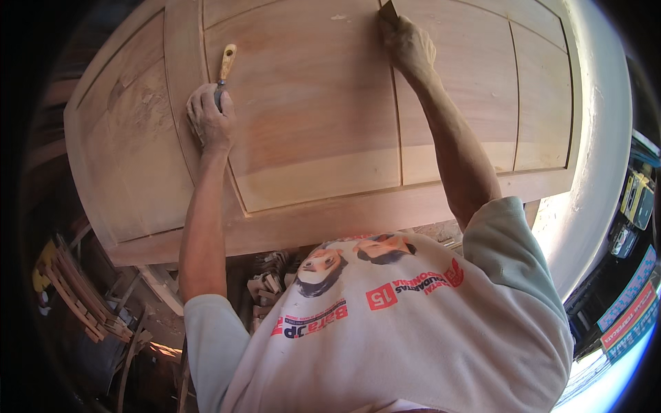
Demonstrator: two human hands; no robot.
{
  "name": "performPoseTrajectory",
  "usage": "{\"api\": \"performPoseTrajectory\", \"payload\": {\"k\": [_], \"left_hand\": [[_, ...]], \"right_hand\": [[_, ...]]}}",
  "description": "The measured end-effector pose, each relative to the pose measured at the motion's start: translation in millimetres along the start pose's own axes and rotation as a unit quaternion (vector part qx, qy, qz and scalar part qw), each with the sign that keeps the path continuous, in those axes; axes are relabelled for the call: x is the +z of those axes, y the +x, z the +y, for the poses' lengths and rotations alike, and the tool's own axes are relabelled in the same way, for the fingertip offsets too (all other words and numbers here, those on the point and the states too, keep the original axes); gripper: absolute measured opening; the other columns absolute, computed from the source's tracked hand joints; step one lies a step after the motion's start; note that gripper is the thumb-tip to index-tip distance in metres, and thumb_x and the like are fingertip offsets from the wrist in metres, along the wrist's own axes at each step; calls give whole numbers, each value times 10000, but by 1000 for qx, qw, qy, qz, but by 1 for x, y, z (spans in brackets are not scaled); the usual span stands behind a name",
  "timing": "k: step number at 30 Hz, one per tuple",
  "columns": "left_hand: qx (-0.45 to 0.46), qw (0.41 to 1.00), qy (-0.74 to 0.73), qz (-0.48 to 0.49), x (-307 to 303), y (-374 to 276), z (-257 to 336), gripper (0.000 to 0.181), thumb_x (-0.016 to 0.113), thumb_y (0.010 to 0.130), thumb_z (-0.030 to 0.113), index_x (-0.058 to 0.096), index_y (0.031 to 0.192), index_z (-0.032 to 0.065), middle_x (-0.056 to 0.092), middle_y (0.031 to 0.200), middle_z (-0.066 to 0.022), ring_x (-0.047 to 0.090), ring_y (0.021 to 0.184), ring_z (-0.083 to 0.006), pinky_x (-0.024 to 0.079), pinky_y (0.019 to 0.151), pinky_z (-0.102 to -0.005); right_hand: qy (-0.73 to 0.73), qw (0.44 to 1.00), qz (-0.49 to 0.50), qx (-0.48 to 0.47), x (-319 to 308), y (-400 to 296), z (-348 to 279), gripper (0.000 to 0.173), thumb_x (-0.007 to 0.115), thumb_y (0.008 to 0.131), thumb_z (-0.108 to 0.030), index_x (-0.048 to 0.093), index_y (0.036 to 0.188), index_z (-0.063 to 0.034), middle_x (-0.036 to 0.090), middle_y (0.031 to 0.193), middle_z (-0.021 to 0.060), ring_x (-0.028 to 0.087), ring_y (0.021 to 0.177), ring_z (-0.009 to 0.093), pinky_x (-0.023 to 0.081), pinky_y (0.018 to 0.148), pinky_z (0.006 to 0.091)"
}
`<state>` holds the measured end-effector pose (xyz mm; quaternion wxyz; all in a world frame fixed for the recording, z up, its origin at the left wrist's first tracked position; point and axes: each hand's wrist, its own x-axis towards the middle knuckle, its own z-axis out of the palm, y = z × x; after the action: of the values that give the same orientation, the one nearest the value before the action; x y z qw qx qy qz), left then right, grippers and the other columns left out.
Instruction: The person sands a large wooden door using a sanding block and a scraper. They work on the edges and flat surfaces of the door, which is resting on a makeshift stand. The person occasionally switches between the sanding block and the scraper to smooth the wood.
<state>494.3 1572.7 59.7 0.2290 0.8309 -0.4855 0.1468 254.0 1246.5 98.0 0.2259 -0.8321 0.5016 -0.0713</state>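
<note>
A large panelled wooden door (310, 113) lies flat before me, with grooves around its panels. My left hand (210, 116) rests on the upright strip left of the middle panel. Between its thumb and fingers is a putty knife, its worn wooden handle (227, 62) pointing away from me and its dark blade partly covered by the hand. Farther off, my right hand (411, 49) grips a thin, flat brown piece (389, 14) by the groove at the middle panel's right edge. Whether that piece is a scraper or folded sandpaper, I cannot tell.
Pale dust and smears (147, 108) mark the left panel. Wood offcuts (268, 284) are piled below the door's near edge. Curved wooden slats (82, 294) stand at lower left. A pale curved surface (601, 129) borders the door's right side, with a yellow vehicle (638, 199) beyond.
</note>
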Motion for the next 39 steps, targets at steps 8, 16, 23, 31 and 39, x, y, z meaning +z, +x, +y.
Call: {"api": "performPoseTrajectory", "payload": {"k": [8, 16, 23, 31, 39], "left_hand": [[-21, 999, 29, -5, -4, -9, 2, 228, 669, 944, 144, 646, 1142, 34, 664, 1167, -137, 599, 1147, -341, 430, 1040, -497], [12, 999, 35, -31, 6, 3, 2, 250, 656, 970, 178, 629, 1179, 43, 664, 1196, -142, 592, 1180, -348, 410, 1063, -509], [-17, 999, 29, -17, 3, -18, -9, 264, 669, 962, 180, 630, 1187, 48, 664, 1197, -136, 590, 1186, -338, 410, 1064, -507], [-52, 991, -109, 58, 13, -6, -21, 182, 717, 898, 189, 638, 1000, 60, 663, 982, -142, 611, 1005, -377, 465, 919, -514], [-191, 941, -279, 21, -30, -14, -69, 304, 739, 941, 304, 607, 869, 40, 612, 701, -117, 615, 653, -319, 486, 606, -436]], "right_hand": [[13, 1000, -5, -17, -7, -233, 61, 283, 718, 984, -283, 624, 862, -46, 663, 817, 147, 685, 736, 386, 534, 660, 521], [20, 999, 37, -17, -4, 36, -5, 432, 527, 1037, -429, 724, 1005, -45, 739, 935, 242, 716, 911, 452, 548, 800, 562], [4, 999, 3, -37, -10, -268, 75, 301, 752, 957, -265, 606, 815, -43, 643, 787, 134, 671, 689, 376, 527, 609, 483], [253, 965, 5, 74, -30, -199, -35, 331, 686, 1035, -267, 639, 835, -7, 603, 678, 71, 549, 576, 133, 474, 575, 333], [190, 979, -79, -2, 70, -280, -162, 316, 698, 1004, -300, 645, 842, -34, 700, 797, 148, 696, 718, 347, 520, 663, 458]]}}
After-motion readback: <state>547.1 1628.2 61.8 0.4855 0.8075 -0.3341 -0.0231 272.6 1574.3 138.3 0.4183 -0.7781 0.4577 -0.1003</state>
